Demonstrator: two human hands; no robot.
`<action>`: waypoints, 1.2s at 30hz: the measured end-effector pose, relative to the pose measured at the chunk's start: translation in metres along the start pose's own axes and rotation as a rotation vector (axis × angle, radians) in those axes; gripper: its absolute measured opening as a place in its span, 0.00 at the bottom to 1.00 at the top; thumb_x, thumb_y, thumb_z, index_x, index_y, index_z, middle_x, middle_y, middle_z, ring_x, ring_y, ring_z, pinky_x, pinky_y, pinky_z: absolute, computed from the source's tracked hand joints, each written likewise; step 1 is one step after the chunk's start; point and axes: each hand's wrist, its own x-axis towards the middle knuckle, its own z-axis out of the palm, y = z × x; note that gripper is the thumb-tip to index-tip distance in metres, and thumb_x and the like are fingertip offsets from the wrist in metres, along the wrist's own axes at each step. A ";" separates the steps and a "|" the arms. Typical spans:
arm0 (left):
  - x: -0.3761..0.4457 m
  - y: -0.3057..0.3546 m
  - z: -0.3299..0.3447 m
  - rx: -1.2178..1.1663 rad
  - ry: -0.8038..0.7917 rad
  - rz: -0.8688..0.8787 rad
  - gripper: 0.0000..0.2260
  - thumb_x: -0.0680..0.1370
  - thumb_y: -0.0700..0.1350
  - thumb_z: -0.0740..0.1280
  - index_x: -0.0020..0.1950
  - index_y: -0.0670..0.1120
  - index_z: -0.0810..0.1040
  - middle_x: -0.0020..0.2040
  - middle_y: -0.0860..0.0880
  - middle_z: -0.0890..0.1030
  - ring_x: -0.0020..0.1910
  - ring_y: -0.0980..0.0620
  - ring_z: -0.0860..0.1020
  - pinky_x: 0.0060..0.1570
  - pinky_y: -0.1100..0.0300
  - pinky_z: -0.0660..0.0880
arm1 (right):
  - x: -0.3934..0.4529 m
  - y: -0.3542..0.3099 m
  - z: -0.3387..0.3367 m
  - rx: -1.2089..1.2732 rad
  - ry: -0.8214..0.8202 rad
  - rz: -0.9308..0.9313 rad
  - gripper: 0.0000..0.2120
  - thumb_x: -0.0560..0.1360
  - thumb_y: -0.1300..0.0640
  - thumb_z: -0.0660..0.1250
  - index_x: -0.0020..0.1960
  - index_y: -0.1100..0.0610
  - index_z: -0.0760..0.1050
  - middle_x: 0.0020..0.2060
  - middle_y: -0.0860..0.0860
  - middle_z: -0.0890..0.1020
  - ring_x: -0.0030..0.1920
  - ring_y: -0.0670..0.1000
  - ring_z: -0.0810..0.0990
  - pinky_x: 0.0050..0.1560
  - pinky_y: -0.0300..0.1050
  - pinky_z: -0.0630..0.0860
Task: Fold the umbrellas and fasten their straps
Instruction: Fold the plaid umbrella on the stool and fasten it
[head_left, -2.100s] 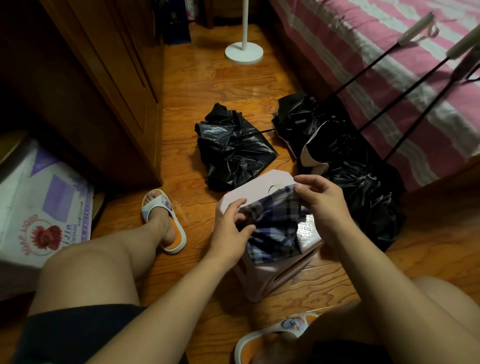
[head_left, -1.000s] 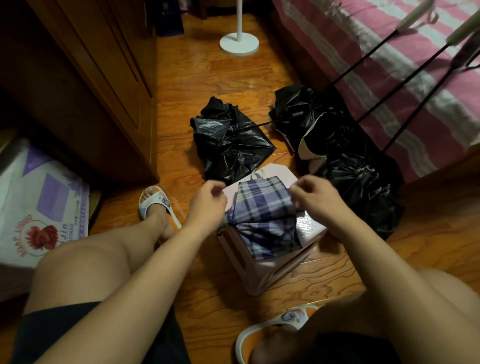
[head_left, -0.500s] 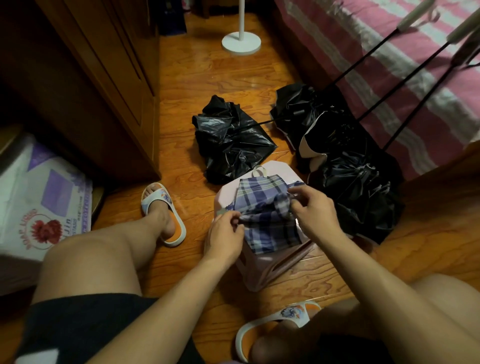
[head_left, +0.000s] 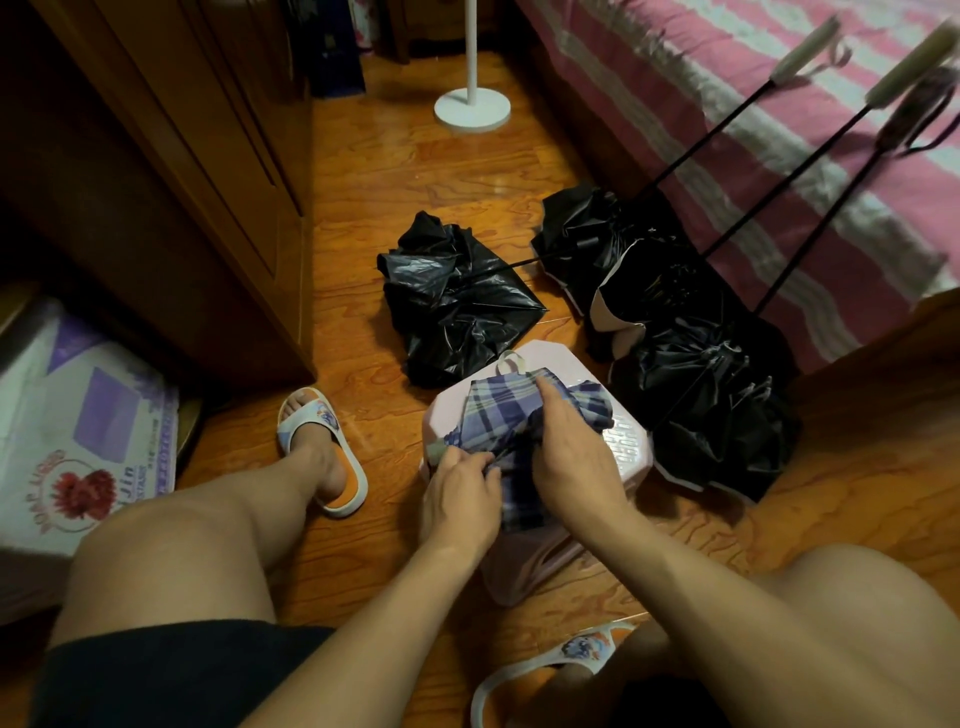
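Both hands have closed in — left hand (head_left: 460, 491) and right hand (head_left: 569, 452) now grasp the blue plaid fabric umbrella (head_left: 511, 415), gathering its canopy; strap unfastened.

Wooden floor (head_left: 395, 171) all around, a dark wooden wardrobe (head_left: 171, 156) on the left. A white round lamp base (head_left: 471, 108) stands at the far end. Pink striped bed (head_left: 727, 104) on the right, pink plastic stool (head_left: 631, 452) in the middle, a printed white sack (head_left: 78, 431) far left, orange-soled slippers (head_left: 324, 452) too.

A blue plaid umbrella (head_left: 506, 415) lies bunched atop the stool (head_left: 631, 452); black umbrellas (head_left: 452, 306) sprawl unfolded on the floor (head_left: 374, 171) beyond.
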 end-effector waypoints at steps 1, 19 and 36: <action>0.000 -0.001 0.000 0.010 -0.007 -0.003 0.13 0.83 0.49 0.64 0.66 0.49 0.80 0.63 0.48 0.75 0.62 0.45 0.75 0.60 0.53 0.74 | 0.002 -0.001 -0.003 0.039 0.036 0.027 0.35 0.79 0.61 0.61 0.82 0.50 0.52 0.70 0.56 0.75 0.63 0.62 0.78 0.57 0.53 0.74; 0.009 -0.010 0.002 -0.093 0.026 0.039 0.04 0.79 0.47 0.71 0.51 0.54 0.84 0.48 0.54 0.76 0.51 0.49 0.77 0.55 0.49 0.77 | 0.006 0.014 -0.025 0.383 -0.048 0.225 0.20 0.83 0.58 0.60 0.73 0.48 0.71 0.48 0.40 0.79 0.42 0.37 0.76 0.37 0.26 0.71; -0.012 -0.010 0.003 -0.452 0.036 -0.028 0.08 0.77 0.44 0.74 0.53 0.52 0.78 0.49 0.52 0.79 0.40 0.50 0.80 0.43 0.55 0.79 | -0.005 0.019 -0.060 0.450 -0.225 0.447 0.12 0.79 0.57 0.67 0.39 0.59 0.83 0.15 0.42 0.67 0.16 0.42 0.66 0.17 0.32 0.58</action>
